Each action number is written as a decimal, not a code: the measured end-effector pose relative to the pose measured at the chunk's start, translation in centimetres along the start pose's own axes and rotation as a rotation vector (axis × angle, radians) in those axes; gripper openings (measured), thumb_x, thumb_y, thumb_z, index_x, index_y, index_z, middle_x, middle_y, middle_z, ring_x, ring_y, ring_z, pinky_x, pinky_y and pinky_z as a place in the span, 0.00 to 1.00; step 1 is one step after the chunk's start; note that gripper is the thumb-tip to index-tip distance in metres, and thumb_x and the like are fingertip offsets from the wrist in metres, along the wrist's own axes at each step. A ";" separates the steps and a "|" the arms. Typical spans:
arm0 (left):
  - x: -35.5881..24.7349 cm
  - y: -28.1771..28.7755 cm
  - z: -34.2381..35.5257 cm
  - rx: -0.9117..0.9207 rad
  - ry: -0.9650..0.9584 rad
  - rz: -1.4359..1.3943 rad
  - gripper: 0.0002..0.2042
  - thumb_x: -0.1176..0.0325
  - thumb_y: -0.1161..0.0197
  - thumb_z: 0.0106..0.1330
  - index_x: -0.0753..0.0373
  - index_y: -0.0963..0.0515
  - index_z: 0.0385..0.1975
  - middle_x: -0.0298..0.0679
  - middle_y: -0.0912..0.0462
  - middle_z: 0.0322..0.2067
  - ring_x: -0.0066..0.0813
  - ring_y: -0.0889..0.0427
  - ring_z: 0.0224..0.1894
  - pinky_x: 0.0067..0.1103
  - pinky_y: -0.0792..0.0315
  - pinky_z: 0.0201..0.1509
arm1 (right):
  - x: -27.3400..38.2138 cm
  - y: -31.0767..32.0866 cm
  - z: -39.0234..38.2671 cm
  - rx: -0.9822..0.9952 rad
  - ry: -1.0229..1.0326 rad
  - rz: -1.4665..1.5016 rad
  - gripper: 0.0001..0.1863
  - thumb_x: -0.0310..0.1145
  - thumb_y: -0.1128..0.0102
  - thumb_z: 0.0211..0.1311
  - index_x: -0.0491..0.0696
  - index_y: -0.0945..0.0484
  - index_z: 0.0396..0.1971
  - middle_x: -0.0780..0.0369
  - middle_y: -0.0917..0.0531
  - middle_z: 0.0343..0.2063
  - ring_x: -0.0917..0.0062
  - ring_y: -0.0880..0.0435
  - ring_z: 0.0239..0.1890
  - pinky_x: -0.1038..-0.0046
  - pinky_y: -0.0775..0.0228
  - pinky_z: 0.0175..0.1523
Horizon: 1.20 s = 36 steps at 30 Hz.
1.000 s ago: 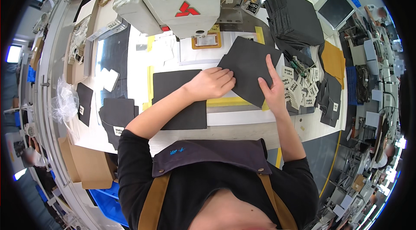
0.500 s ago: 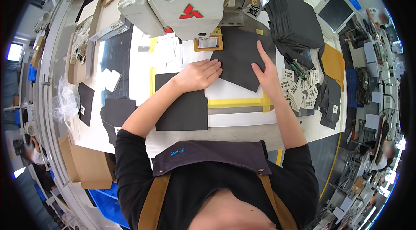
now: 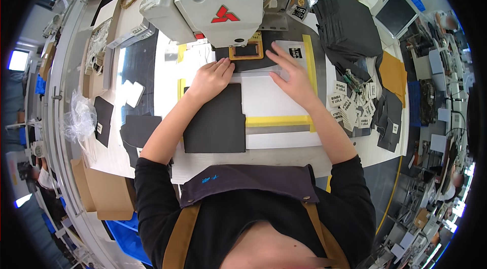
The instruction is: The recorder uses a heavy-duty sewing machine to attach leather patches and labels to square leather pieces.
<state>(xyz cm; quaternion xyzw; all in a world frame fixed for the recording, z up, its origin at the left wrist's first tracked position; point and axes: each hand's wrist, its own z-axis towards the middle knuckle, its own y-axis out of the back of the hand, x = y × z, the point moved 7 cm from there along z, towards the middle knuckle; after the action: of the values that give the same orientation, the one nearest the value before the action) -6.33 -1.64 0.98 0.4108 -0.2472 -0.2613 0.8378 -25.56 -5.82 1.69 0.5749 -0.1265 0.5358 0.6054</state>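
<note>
A dark grey fabric piece (image 3: 256,65) lies partly under the orange-rimmed clamp frame (image 3: 247,57) of a white industrial sewing machine (image 3: 218,8). My left hand (image 3: 213,80) rests flat at the piece's left end, fingers stretched out side by side. Near its right end is my right hand (image 3: 294,80), with fingers spread and nothing in them; whether it touches the fabric I cannot tell. Below my left hand lies a second dark panel (image 3: 215,122), on a white work surface marked with yellow tape (image 3: 279,121).
A thick stack of dark pieces (image 3: 347,28) stands at the back right, with many small white labels (image 3: 350,109) in front of it. At the left are a clear plastic bag (image 3: 80,117), white cards (image 3: 134,93) and an open box (image 3: 96,58). A monitor (image 3: 395,10) stands far right.
The fabric piece has shifted left and turned, and its visible part now lies along the clamp frame. Both hands have moved left. A white sheet and tape at the right are uncovered.
</note>
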 end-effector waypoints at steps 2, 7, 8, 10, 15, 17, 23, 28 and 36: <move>0.3 -0.5 -0.1 0.035 0.040 -0.012 0.12 0.74 0.39 0.52 0.68 0.21 0.37 0.44 0.16 0.41 0.34 0.14 0.44 0.24 0.20 0.46 | -0.2 -0.8 -0.2 0.033 0.139 -0.173 0.22 0.27 0.40 0.60 0.50 0.23 0.56 0.59 0.28 0.62 0.60 0.24 0.57 0.61 0.43 0.71; 0.3 -0.8 -0.5 0.094 0.113 -0.036 0.12 0.69 0.38 0.57 0.66 0.20 0.40 0.44 0.16 0.44 0.35 0.15 0.47 0.27 0.21 0.51 | -0.7 -1.7 -0.7 0.070 0.140 -0.256 0.18 0.30 0.39 0.61 0.49 0.21 0.52 0.60 0.24 0.58 0.59 0.27 0.59 0.59 0.43 0.71; 0.4 -0.8 -0.6 0.088 0.136 -0.048 0.13 0.66 0.36 0.58 0.66 0.20 0.41 0.44 0.16 0.44 0.35 0.16 0.48 0.28 0.22 0.52 | -0.8 -1.8 -0.7 0.071 0.142 -0.269 0.18 0.30 0.39 0.61 0.49 0.21 0.52 0.60 0.24 0.59 0.59 0.27 0.59 0.59 0.43 0.71; 0.4 -0.5 -0.9 0.085 0.166 -0.066 0.15 0.62 0.35 0.58 0.65 0.20 0.40 0.43 0.16 0.45 0.35 0.16 0.48 0.29 0.22 0.53 | -0.7 -1.9 -0.8 0.076 0.144 -0.273 0.18 0.28 0.39 0.61 0.48 0.21 0.52 0.59 0.24 0.58 0.62 0.26 0.59 0.58 0.44 0.72; 1.2 1.1 -1.1 0.055 0.239 -0.085 0.19 0.56 0.30 0.54 0.63 0.19 0.38 0.41 0.16 0.44 0.34 0.17 0.50 0.32 0.26 0.55 | -0.2 -1.9 -0.8 0.084 0.149 -0.288 0.18 0.27 0.39 0.61 0.48 0.22 0.52 0.59 0.23 0.57 0.64 0.25 0.59 0.58 0.46 0.72; 1.6 1.2 -1.6 0.057 0.292 -0.129 0.17 0.55 0.30 0.54 0.62 0.18 0.37 0.39 0.16 0.44 0.33 0.18 0.50 0.32 0.29 0.56 | -0.1 -2.0 -0.9 0.094 0.159 -0.294 0.18 0.28 0.39 0.61 0.48 0.22 0.52 0.59 0.23 0.57 0.63 0.25 0.59 0.58 0.45 0.72; 2.0 0.9 -2.5 0.065 0.334 -0.158 0.16 0.57 0.30 0.55 0.61 0.18 0.36 0.38 0.16 0.43 0.32 0.19 0.50 0.34 0.32 0.58 | 0.1 -2.1 -1.0 0.096 0.184 -0.330 0.17 0.28 0.39 0.61 0.48 0.21 0.51 0.59 0.22 0.57 0.62 0.25 0.58 0.57 0.45 0.72; 2.2 1.1 -2.4 0.060 0.358 -0.156 0.15 0.57 0.31 0.56 0.61 0.18 0.36 0.38 0.17 0.45 0.32 0.20 0.52 0.34 0.34 0.59 | 0.0 -2.2 -1.1 0.108 0.183 -0.310 0.16 0.28 0.39 0.61 0.49 0.21 0.50 0.59 0.22 0.57 0.63 0.25 0.58 0.57 0.44 0.72; 2.4 1.0 -2.4 0.081 0.385 -0.158 0.16 0.56 0.31 0.56 0.61 0.18 0.39 0.39 0.19 0.49 0.34 0.23 0.54 0.35 0.37 0.60 | 0.1 -2.2 -1.3 0.104 0.173 -0.300 0.17 0.28 0.38 0.61 0.49 0.20 0.51 0.60 0.22 0.57 0.63 0.25 0.58 0.57 0.44 0.71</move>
<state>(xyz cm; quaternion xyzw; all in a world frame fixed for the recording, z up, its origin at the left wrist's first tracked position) -2.82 -1.34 1.00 0.5044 -0.0601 -0.2328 0.8293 -24.40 -4.19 0.18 0.5697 0.0412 0.4926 0.6566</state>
